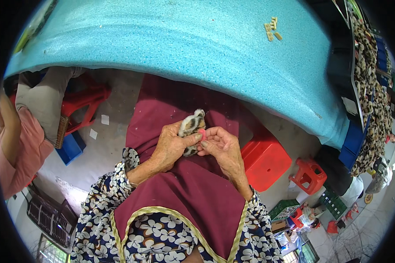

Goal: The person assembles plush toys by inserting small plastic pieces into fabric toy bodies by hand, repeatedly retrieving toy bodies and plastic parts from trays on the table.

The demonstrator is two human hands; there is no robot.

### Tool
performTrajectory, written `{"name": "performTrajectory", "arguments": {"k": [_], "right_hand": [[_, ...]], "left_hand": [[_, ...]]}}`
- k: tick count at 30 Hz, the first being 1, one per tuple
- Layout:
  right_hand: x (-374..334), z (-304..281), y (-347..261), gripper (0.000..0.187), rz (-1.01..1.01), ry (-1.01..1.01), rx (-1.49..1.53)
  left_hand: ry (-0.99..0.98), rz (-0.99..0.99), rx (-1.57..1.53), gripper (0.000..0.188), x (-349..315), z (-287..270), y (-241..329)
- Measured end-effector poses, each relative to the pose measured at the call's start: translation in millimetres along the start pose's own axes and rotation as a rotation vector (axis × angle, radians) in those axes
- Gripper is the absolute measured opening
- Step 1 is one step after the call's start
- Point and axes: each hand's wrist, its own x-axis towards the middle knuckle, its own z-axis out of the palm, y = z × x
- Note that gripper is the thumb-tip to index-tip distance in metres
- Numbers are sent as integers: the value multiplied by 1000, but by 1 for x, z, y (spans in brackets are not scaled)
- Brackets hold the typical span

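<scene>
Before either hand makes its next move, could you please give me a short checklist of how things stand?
1. Left hand holding the furry plush piece: ok.
2. Right hand at the small pink strip: ok.
3. Strip fastened to the plush piece: cannot tell; fingers partly cover it.
4. Plush piece above the maroon apron: ok.
5. Tan blocks on the turquoise tablecloth, apart from both hands: ok.

A workshop, judging by the heaped furry pieces [377, 115], blue bin [71, 147] and red stools [268, 163].

there are two bare hands [172, 143], one held furry piece [188, 126], one pink piece [202, 133], at least three red stools [268, 164].
</scene>
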Motion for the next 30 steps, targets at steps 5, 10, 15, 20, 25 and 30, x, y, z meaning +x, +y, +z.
{"name": "performTrajectory", "arguments": {"k": [5,10,15,20,25,30], "right_hand": [[-2,-4,5,14,-7,-17,-81],[-1,-7,5,13,-28,-16,-117],[-8,-9,3,11,-93,-35,-151],[-6,3,-7,9,-78,-25,-220],[-14,4,-1,8,-78,-16,-333],[-17,2,-18,8,-49,-78,-223]], "left_hand": [[-36,-172,-141,21,-1,-5,-6],[-22,-189,-196,19,-3,-2,-3],[-9,-37,106,22,-5,9,3],[135,146,661,25,12,8,12],[98,7,359,19,14,-1,-3],[-389,153,132,58,13,-8,26]]}}
